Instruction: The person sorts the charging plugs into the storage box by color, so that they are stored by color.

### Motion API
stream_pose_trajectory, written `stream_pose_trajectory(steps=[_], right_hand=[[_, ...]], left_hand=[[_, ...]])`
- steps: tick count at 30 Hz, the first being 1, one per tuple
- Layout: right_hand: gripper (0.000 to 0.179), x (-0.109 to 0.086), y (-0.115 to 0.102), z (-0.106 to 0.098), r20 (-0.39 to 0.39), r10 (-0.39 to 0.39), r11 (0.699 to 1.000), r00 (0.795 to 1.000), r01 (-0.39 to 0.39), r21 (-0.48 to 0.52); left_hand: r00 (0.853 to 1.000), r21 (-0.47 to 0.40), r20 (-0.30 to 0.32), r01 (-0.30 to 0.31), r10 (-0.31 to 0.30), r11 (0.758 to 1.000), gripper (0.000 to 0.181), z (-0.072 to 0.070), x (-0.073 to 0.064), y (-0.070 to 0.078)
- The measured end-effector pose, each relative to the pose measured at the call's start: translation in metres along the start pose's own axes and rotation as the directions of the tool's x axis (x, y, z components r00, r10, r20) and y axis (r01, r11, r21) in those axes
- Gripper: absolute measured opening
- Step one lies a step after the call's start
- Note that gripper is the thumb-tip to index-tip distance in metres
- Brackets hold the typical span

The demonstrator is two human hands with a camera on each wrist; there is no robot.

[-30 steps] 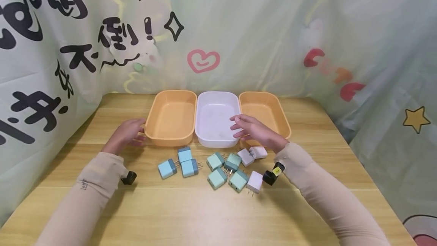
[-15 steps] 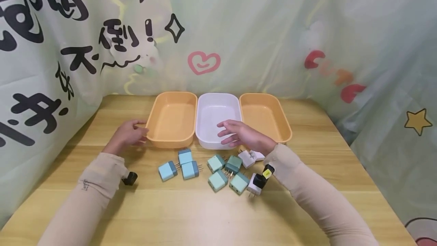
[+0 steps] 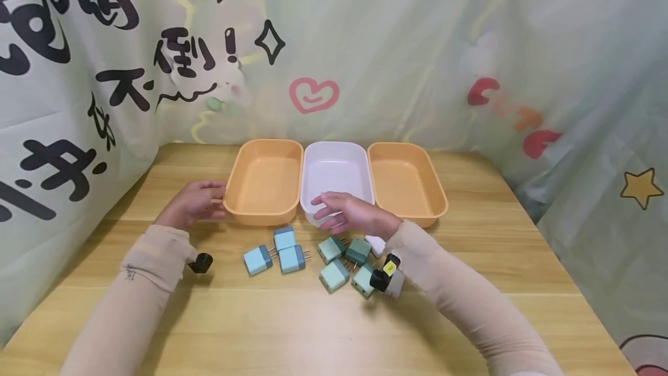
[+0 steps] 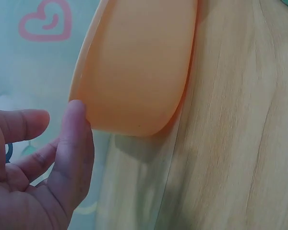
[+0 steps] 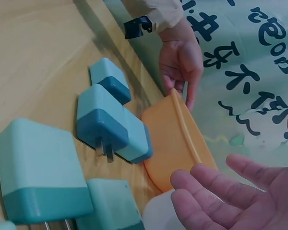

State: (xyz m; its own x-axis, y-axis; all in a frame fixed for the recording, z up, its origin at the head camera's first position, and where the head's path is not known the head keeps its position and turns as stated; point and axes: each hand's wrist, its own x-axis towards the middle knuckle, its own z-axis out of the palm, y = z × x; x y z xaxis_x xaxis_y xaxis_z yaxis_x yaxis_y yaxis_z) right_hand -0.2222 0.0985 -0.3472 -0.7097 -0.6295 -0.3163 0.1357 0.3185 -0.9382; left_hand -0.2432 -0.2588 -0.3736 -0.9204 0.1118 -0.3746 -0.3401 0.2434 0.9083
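My left hand is beside the left orange tray, fingers relaxed. In the left wrist view a fingertip overlaps the tray's rim; whether it touches, I cannot tell. Holding nothing, my right hand hovers with spread fingers over the near edge of the white tray. Three blue charger plugs lie in front of the left tray. Several green charger plugs lie below the right hand. White charger plugs are partly hidden behind the right wrist and its camera.
A second orange tray stands right of the white one, all three side by side in a row. They stand on a wooden table. A printed cloth hangs behind and at both sides.
My right hand has moved left and nearer, from between the white and right orange trays to the white tray's near edge. The wrist now covers more white plugs. My left hand barely moved.
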Motion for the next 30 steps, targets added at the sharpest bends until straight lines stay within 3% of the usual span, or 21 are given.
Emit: stream_pose_trajectory(steps=[6, 20, 30], right_hand=[[0.051, 0.01, 0.003, 0.01, 0.025, 0.038, 0.999, 0.999, -0.038, -0.002], [0.055, 0.03, 0.011, 0.033, 0.093, 0.049, 0.995, 0.994, -0.04, -0.094], [0.052, 0.043, 0.013, 0.046, 0.018, 0.097, 0.991, 0.995, -0.095, -0.092]], left_hand=[[1.0, -0.088, 0.017, -0.002, 0.003, 0.996, 0.049, 0.0, 0.003, 0.001], [1.0, -0.096, -0.009, -0.02, 0.019, 0.995, 0.054, 0.003, 0.007, -0.003], [1.0, -0.109, -0.02, -0.024, 0.022, 0.994, 0.055, 0.002, 0.008, -0.005]])
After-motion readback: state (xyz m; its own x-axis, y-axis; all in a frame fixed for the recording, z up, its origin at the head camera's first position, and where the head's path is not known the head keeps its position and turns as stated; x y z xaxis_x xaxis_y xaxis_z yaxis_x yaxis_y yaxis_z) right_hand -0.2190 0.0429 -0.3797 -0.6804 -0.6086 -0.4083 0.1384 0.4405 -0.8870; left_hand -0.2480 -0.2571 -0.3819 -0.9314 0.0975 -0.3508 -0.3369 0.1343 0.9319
